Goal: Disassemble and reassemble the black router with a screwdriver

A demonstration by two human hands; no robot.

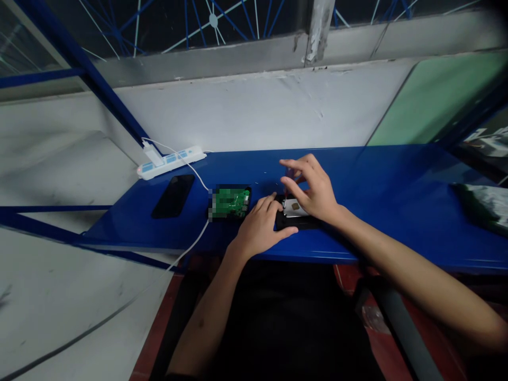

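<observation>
The work centres on a black housing (304,224) lying on the blue counter (381,185). The left hand (260,221) braces the housing's left end, its fingers bunched over the top and its thumb spread along the near edge. Above the housing, the right hand (317,188) pinches a slim screwdriver (285,197) between thumb and fingers, tip pointing down at the housing's left part; whether it sits in a screw is too small to tell.

The job looks mid-way: a metal plate (291,212) with a tan patch (295,206) is already seated in the housing, but its face is uncovered, so fastening or loosening it seems unfinished — which of the two, I cannot tell.

As for containers, the housing holds that plate. Just left of the housing, a green circuit board (236,200) sits exposed in what looks like a dark shell, partly pixelated. Farther left of the housing are a phone (173,197) and a power strip (186,156) with a charger (152,153) plugged in. Well right of the housing lies a silvery packet (486,203) — its contents cannot be made out.
</observation>
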